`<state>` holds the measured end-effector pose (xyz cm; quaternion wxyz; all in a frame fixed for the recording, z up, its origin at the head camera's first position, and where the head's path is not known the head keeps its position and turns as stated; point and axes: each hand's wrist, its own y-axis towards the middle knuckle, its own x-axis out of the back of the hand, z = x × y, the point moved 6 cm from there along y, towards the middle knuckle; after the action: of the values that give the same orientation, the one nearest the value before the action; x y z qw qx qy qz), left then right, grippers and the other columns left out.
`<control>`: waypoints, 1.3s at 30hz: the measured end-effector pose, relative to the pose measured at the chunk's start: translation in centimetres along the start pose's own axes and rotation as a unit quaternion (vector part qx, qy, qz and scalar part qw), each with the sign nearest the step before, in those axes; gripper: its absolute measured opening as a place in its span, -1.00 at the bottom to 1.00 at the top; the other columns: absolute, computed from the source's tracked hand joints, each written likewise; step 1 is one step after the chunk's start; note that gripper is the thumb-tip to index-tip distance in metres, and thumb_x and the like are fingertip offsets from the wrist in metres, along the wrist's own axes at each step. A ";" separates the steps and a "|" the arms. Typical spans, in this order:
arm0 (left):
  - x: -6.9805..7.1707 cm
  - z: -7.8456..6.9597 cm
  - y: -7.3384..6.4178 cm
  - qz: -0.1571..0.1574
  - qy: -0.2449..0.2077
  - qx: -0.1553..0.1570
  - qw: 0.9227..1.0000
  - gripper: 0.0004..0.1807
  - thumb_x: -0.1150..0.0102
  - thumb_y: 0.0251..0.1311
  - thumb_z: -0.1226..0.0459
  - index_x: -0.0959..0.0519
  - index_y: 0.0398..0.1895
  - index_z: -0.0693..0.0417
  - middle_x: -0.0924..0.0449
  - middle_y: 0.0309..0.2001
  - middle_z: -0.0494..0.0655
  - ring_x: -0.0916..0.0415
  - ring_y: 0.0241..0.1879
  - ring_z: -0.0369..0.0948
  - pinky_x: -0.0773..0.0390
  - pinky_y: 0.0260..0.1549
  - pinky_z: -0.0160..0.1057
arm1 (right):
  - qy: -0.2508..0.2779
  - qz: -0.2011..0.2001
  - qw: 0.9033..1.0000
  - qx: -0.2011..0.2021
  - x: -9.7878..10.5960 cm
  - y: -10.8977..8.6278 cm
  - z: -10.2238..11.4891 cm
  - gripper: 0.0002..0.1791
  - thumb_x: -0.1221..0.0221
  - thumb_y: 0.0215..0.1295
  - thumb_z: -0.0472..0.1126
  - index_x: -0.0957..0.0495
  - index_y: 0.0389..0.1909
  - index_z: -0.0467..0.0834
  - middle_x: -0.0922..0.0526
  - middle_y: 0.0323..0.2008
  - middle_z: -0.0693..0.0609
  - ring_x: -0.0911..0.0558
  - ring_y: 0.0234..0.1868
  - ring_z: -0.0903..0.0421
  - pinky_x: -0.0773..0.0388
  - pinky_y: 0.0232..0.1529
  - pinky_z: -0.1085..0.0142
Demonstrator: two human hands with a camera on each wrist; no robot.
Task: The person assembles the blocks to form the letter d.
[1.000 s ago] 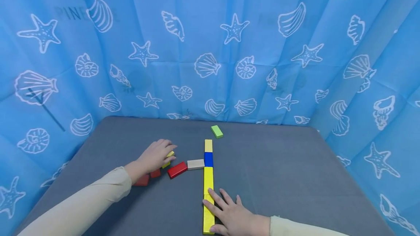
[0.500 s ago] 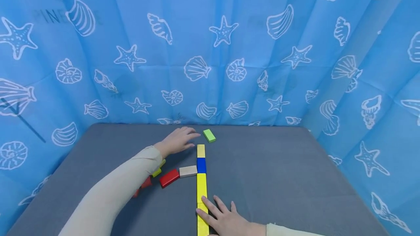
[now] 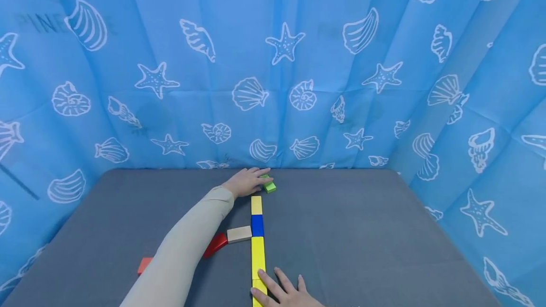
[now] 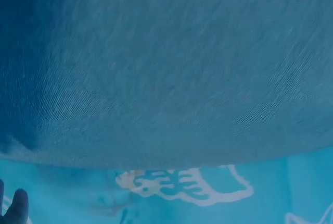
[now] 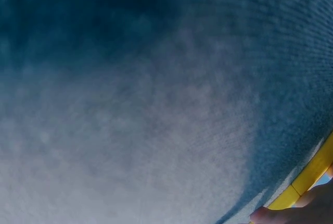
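My left hand (image 3: 247,182) reaches to the far part of the table, its extended fingers lying over the green block (image 3: 270,187); whether they pinch it is unclear. Only dark fingertips (image 4: 18,207) show in the left wrist view. A straight row runs towards me: a pale yellow block (image 3: 256,205), a blue block (image 3: 257,225), a yellow block (image 3: 258,256) and a nearer yellow block (image 3: 258,285). My right hand (image 3: 292,295) rests spread fingers on the yellow blocks, near their joint. The right wrist view shows this yellow pair (image 5: 312,171) too.
A pale wooden block (image 3: 239,234) touches the row's left side, with a red block (image 3: 215,244) angled off its end. Further left an orange-red block (image 3: 144,265) shows beside my left sleeve (image 3: 183,250), which hides other blocks. A blue shell-patterned curtain (image 3: 273,84) borders the grey table (image 3: 362,236).
My left hand has moved from the yellow block at the left, across to the far green block. My right hand stays on the row. The head view has shifted slightly.
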<state>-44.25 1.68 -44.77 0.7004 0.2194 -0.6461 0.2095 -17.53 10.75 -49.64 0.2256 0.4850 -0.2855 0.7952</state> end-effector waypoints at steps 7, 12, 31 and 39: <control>-2.0 1.1 -0.8 0.052 -0.018 0.057 0.997 -0.50 0.01 0.45 0.20 -0.31 0.43 -0.20 -0.22 0.44 -0.11 -0.20 0.38 -0.02 -0.22 0.26 0.09 | -0.048 -0.024 0.999 0.006 -0.6 0.2 1.3 -0.31 0.03 0.41 0.24 0.03 0.50 0.31 0.04 0.51 0.20 -0.36 0.27 -0.16 -0.41 -0.12 -0.35; -1.6 1.7 -1.8 0.034 -0.016 0.084 0.996 -0.52 0.04 0.46 0.28 -0.37 0.39 -0.26 -0.42 0.26 -0.04 -0.37 0.24 -0.05 -0.31 0.21 -0.01 | -0.036 -0.013 0.999 0.008 -0.6 0.3 1.5 -0.29 0.03 0.41 0.25 0.04 0.50 0.31 0.08 0.52 0.20 -0.33 0.28 -0.19 -0.39 -0.11 -0.37; 3.0 0.9 -7.3 -0.097 0.046 0.069 0.992 -0.39 -0.14 0.29 0.45 -0.44 0.33 -0.32 -0.42 -0.28 -0.02 -0.32 -0.34 -0.12 -0.41 -0.26 -0.14 | -0.023 0.029 0.999 -0.009 0.0 0.2 0.8 -0.25 0.07 0.39 0.33 0.03 0.52 0.26 0.11 0.53 0.13 -0.24 0.35 -0.17 -0.39 -0.11 -0.38; 4.6 -1.1 -10.9 -0.103 0.076 0.071 0.989 -0.43 -0.27 0.23 0.33 -0.48 0.28 -0.35 -0.46 -0.26 -0.04 -0.38 -0.33 -0.15 -0.40 -0.32 -0.22 | -0.001 0.034 0.999 -0.006 1.2 -0.2 0.6 -0.19 -0.02 0.37 0.28 0.06 0.54 0.20 0.11 0.54 0.07 -0.23 0.35 -0.22 -0.40 -0.10 -0.36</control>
<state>-36.71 -6.57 -40.68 0.7481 0.3168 -0.5485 0.1979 -17.51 10.61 -48.30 0.2009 0.4749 -0.3065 0.8001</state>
